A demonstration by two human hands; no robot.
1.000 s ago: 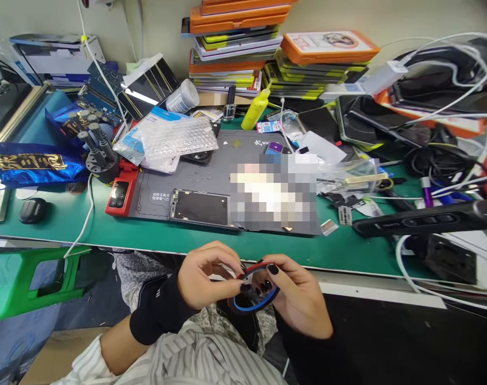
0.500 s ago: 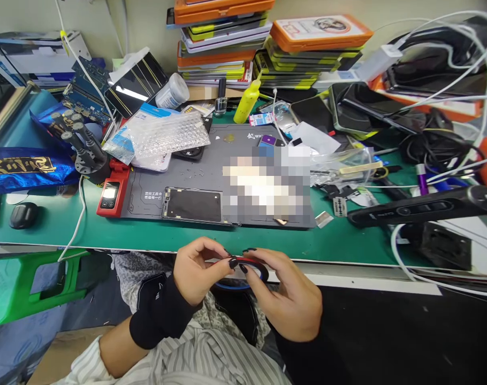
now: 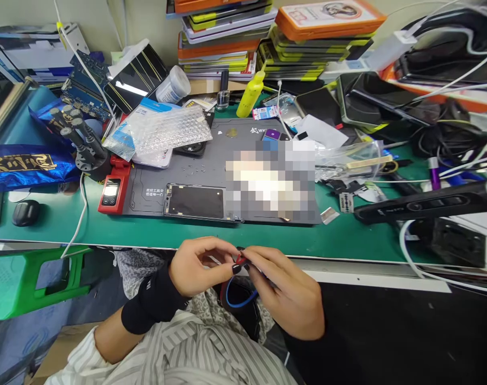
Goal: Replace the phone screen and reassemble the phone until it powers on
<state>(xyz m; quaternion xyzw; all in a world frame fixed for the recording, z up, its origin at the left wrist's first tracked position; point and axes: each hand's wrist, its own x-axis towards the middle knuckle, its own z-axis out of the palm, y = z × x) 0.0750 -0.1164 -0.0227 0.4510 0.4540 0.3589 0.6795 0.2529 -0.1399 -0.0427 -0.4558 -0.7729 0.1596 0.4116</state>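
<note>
At the table's front edge, above my lap, my left hand (image 3: pixel 201 270) and my right hand (image 3: pixel 289 291) meet fingertip to fingertip. Both are closed in a pinch on a thin roll of tape (image 3: pixel 241 260), which shows red between the fingers; most of it is hidden. A blue ring (image 3: pixel 238 305) hangs below the fingertips, apparently part of the same roll. Beyond the hands, a phone frame with a dark panel (image 3: pixel 193 202) lies on the grey work mat (image 3: pixel 195 174). Right of the frame, a patch of the picture is pixelated.
A red device with a small screen (image 3: pixel 112 192) sits at the mat's left end. Bubble wrap (image 3: pixel 173 131), a yellow bottle (image 3: pixel 250 95) and stacked boxes (image 3: pixel 327 18) stand behind. At right lie a razor blade (image 3: pixel 347 202), a black handheld tool (image 3: pixel 424 203) and cables.
The roll has turned between my fingers: its black ring no longer shows, and the blue ring now hangs lower. My right fingertips have moved closer to my left. The view has shifted slightly.
</note>
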